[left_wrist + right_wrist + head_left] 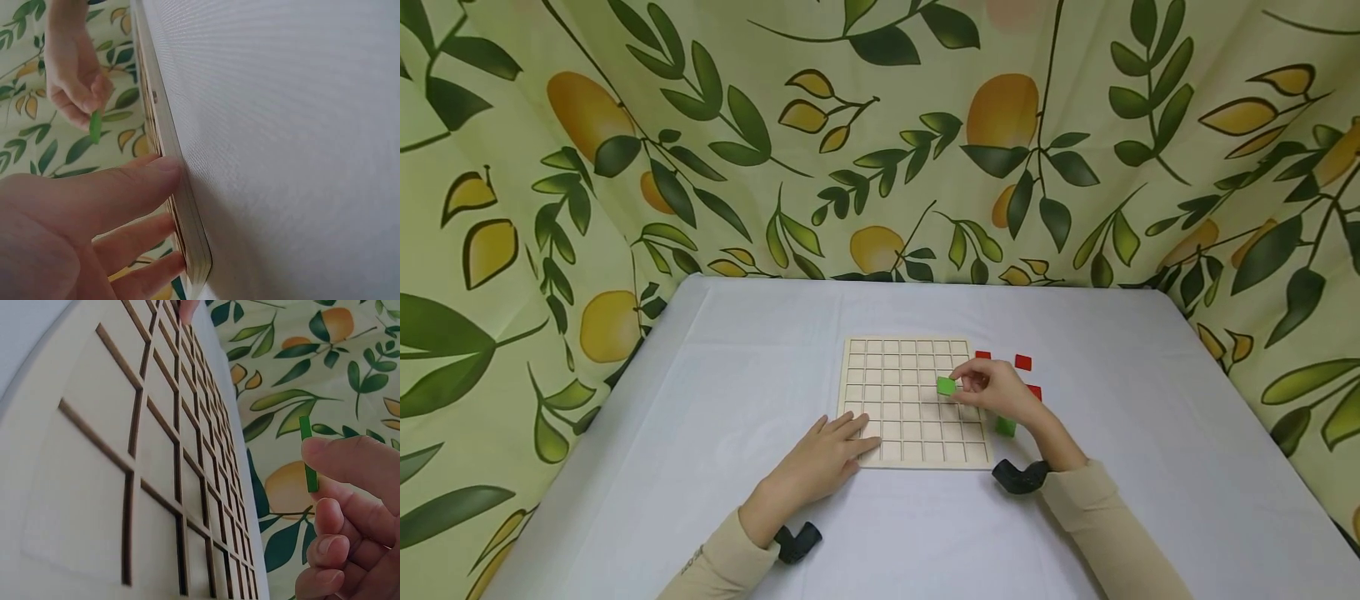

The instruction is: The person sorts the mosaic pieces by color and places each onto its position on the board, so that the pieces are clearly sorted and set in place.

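Observation:
A pale wooden grid board [887,408] lies flat on the white table, its face cut into square cells. My right hand [996,390] pinches a thin green square tile [946,386] between thumb and finger; in the right wrist view the tile [309,454] is seen edge-on, apart from the board [81,462]. At the board's lower left corner rests my left hand [827,454], fingers spread. In the left wrist view its thumb and fingertips touch the board's edge [181,206].
Right of the board lie red square tiles [1023,362] and a green tile [1005,427], partly hidden by my right hand and forearm. Black devices [1021,477] sit at both wrists. A leaf-and-fruit patterned curtain [880,167] hangs behind the table [760,333].

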### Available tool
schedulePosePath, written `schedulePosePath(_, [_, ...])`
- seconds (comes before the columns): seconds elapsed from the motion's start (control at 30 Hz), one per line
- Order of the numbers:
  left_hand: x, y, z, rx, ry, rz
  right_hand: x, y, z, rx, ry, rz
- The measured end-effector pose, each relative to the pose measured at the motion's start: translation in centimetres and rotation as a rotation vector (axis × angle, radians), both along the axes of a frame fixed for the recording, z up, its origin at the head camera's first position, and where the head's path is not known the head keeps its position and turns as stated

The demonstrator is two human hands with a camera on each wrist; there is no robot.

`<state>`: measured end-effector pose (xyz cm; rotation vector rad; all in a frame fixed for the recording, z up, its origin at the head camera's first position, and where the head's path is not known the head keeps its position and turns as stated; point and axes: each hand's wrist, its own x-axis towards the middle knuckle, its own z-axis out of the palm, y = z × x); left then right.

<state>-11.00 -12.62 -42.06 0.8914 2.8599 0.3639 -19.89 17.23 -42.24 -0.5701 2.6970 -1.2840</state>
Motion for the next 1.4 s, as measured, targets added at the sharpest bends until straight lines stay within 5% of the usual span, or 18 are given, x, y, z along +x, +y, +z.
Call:
schedulePosePath(0.93, [-0.6, 0.2, -0.5, -0.03, -0.023, -0.046, -1.2, -4.3, -1.1, -0.065, -0.058, 0.041])
schedulePosePath(1.4, [-0.8, 1.4, -0.7, 0.012, -0.137, 0.014, -2.4, -6.3, -2.0, -0.083, -0.053, 0.085])
